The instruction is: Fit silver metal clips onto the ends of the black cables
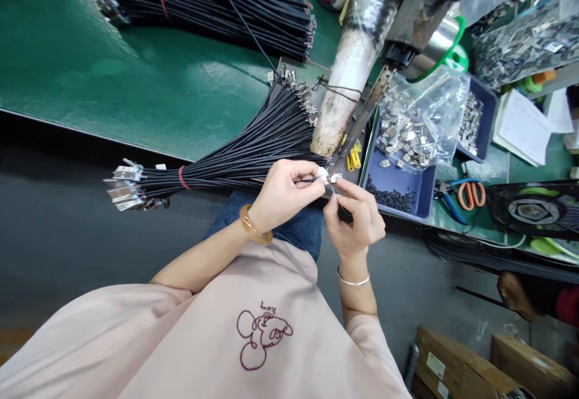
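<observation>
My left hand (287, 194) is closed in a pinch around the end of a black cable (307, 180), with something white at its fingertips. Beside it, my right hand (357, 218) has thumb and finger closed on a thin silvery wire (333, 188). A small metal connector (335, 177) sits between the two hands, right by the right index fingertip. The dark tip of a soldering iron (362, 118) slants down to just above them. Under and behind my left hand spreads a bundle of black cables (235, 151) with metal connectors, tied by a red band.
Another cable bundle (217, 9) lies at the back left. A wrapped pipe (337, 103) hangs close over the hands. A blue tray (423, 191) holds bagged connectors and small black pieces. Pliers (452, 201), orange-handled scissors (471, 195) and a wire spool (436, 49) stand rightward.
</observation>
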